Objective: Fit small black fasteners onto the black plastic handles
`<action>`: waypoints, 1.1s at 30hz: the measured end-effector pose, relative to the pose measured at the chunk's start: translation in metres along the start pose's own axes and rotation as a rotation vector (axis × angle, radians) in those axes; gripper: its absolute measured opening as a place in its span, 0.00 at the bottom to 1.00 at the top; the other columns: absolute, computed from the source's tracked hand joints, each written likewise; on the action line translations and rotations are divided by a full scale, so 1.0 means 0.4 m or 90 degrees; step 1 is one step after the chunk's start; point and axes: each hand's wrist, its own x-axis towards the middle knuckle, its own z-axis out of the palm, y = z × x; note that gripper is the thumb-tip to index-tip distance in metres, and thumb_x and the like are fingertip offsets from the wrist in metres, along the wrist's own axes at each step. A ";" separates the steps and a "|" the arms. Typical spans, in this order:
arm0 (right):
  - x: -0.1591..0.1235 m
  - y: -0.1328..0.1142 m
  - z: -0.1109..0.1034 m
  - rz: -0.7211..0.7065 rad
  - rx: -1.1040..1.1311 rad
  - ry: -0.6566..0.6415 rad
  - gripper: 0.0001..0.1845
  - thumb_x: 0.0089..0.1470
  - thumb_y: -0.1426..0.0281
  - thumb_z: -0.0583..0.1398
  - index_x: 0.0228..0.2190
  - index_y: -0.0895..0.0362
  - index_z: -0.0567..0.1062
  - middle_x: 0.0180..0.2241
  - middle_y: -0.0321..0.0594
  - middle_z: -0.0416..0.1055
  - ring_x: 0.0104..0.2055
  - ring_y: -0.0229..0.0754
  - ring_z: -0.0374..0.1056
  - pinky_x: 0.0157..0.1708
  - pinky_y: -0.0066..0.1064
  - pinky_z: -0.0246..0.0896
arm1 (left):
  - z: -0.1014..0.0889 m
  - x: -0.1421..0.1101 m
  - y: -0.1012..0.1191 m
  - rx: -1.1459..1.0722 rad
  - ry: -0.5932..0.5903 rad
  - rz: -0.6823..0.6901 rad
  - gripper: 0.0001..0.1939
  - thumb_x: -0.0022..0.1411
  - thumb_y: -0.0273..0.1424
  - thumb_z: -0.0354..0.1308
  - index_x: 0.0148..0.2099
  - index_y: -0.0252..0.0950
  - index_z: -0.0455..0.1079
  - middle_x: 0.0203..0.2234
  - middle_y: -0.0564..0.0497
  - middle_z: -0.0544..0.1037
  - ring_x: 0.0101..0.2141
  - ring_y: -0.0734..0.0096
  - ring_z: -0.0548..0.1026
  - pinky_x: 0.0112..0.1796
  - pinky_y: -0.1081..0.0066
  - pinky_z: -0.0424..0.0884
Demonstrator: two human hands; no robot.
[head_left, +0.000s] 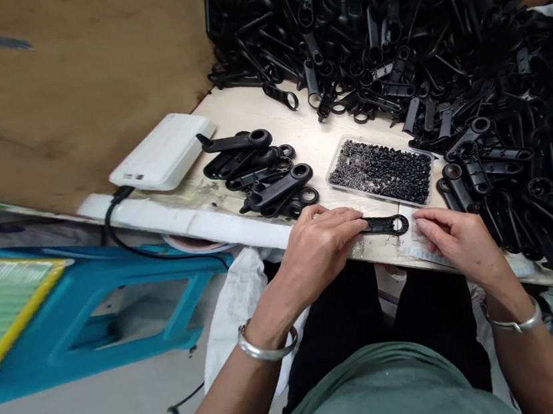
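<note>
A flat black plastic piece with a ring-shaped end lies at the table's front edge, its ring pointing right. My left hand is closed over its other end, hiding that part. Just right of the ring is my right hand, thumb and forefinger pinched together. Whatever sits between those fingertips, if anything, is too small to make out. Behind both hands stands a shallow clear tray filled with tiny black parts. Left of the tray, similar black pieces lie in a small heap.
A large pile of black plastic pieces covers the table's back and right side. A white box with a black cable rests at the left. Beyond the table edge stands a blue plastic stool. A cardboard wall rises behind.
</note>
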 end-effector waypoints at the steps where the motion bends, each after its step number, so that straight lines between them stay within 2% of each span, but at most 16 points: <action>1: 0.006 -0.001 -0.005 0.001 -0.014 0.003 0.15 0.57 0.64 0.56 0.38 0.57 0.80 0.18 0.33 0.71 0.20 0.36 0.66 0.27 0.27 0.60 | -0.005 0.004 -0.003 0.001 -0.014 0.005 0.07 0.66 0.25 0.53 0.42 0.37 0.73 0.42 0.49 0.81 0.46 0.67 0.78 0.44 0.65 0.63; 7: 0.037 -0.010 -0.032 -0.043 -0.089 0.012 0.13 0.58 0.64 0.57 0.34 0.56 0.80 0.18 0.32 0.71 0.21 0.36 0.66 0.29 0.28 0.59 | -0.014 0.017 -0.012 -0.019 -0.084 0.000 0.07 0.66 0.27 0.55 0.44 0.36 0.73 0.43 0.49 0.80 0.51 0.63 0.74 0.46 0.64 0.63; 13: 0.037 0.000 -0.041 -0.058 -0.119 0.006 0.12 0.58 0.65 0.57 0.34 0.55 0.80 0.22 0.33 0.75 0.24 0.37 0.69 0.30 0.28 0.60 | -0.013 0.011 -0.015 -0.041 -0.065 0.005 0.08 0.65 0.28 0.56 0.45 0.36 0.73 0.46 0.47 0.79 0.52 0.61 0.73 0.48 0.63 0.65; 17: 0.056 -0.006 -0.050 -0.095 -0.196 0.033 0.11 0.58 0.68 0.57 0.35 0.54 0.80 0.32 0.36 0.79 0.33 0.41 0.74 0.36 0.30 0.62 | -0.027 0.030 -0.017 -0.063 -0.025 -0.021 0.07 0.65 0.29 0.56 0.43 0.35 0.74 0.39 0.47 0.80 0.43 0.64 0.77 0.44 0.67 0.69; 20: 0.084 -0.030 -0.056 -0.109 -0.319 0.028 0.12 0.59 0.70 0.56 0.37 0.54 0.80 0.38 0.40 0.78 0.38 0.44 0.73 0.38 0.32 0.62 | -0.040 0.081 -0.015 0.023 -0.034 -0.082 0.09 0.66 0.28 0.53 0.38 0.34 0.76 0.32 0.47 0.80 0.35 0.64 0.76 0.38 0.67 0.70; 24: 0.121 -0.072 -0.054 -0.078 -0.444 -0.016 0.13 0.61 0.69 0.54 0.38 0.53 0.79 0.41 0.41 0.77 0.39 0.45 0.72 0.34 0.33 0.60 | -0.050 0.177 -0.009 0.131 -0.135 -0.143 0.13 0.64 0.24 0.49 0.36 0.34 0.76 0.30 0.44 0.78 0.35 0.60 0.75 0.34 0.67 0.69; 27: 0.147 -0.089 -0.047 -0.079 -0.472 -0.080 0.12 0.61 0.68 0.55 0.39 0.51 0.78 0.40 0.40 0.76 0.41 0.45 0.71 0.33 0.32 0.57 | -0.048 0.236 -0.006 0.167 -0.226 -0.132 0.13 0.62 0.22 0.49 0.34 0.34 0.76 0.29 0.44 0.78 0.34 0.60 0.75 0.33 0.67 0.68; 30: 0.171 -0.087 -0.036 -0.114 -0.481 -0.132 0.10 0.60 0.67 0.56 0.39 0.51 0.77 0.40 0.39 0.75 0.42 0.46 0.70 0.33 0.32 0.54 | -0.050 0.273 -0.009 0.200 -0.285 -0.125 0.13 0.60 0.21 0.50 0.35 0.34 0.76 0.30 0.42 0.78 0.33 0.60 0.76 0.35 0.66 0.68; 33: 0.187 -0.077 -0.026 -0.142 -0.503 -0.145 0.09 0.60 0.69 0.54 0.36 0.53 0.75 0.38 0.39 0.74 0.40 0.45 0.69 0.31 0.32 0.50 | -0.062 0.290 -0.026 0.216 -0.313 -0.160 0.14 0.58 0.20 0.50 0.38 0.34 0.76 0.31 0.42 0.78 0.34 0.60 0.76 0.36 0.66 0.67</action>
